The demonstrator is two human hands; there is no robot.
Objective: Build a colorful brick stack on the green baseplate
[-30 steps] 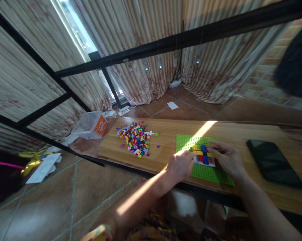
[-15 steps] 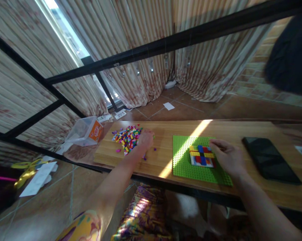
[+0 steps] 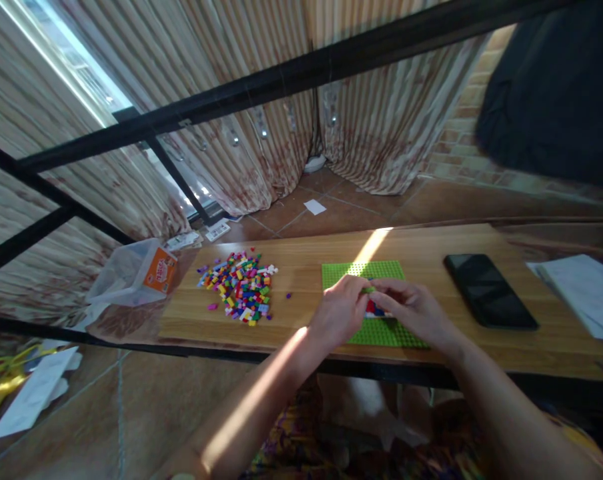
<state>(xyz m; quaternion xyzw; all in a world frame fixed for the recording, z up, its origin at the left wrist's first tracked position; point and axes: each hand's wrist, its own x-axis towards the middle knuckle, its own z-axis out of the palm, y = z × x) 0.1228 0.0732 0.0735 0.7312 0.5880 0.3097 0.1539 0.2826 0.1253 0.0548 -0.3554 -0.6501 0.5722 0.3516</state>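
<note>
Over the green studded baseplate point(image 3: 386, 333), my two hands meet at the fingertips. My left hand point(image 3: 342, 308) pinches what looks like a small green toy brick point(image 3: 369, 290) above the build. My right hand point(image 3: 417, 312) is closed, thumb and index finger pressed together close to that brick; whatever lies between them is hidden. Beneath the fingers sits a flat build of toy bricks point(image 3: 374, 309), with red, blue and white parts showing and the rest covered. On the left of the table lies a pile of mixed toy bricks point(image 3: 241, 287).
A black phone-like device point(image 3: 490, 291) lies right of the baseplate, with papers point(image 3: 581, 293) beyond it. A lone purple brick point(image 3: 289, 295) rests between pile and baseplate. Off the table's left end stands a clear plastic box point(image 3: 131, 270). A dark metal rail point(image 3: 281, 83) crosses behind.
My left hand has moved right, from the brick pile to the baseplate, bringing a small green brick. My right hand has shifted over the build, beside my left. The view has turned slightly right.
</note>
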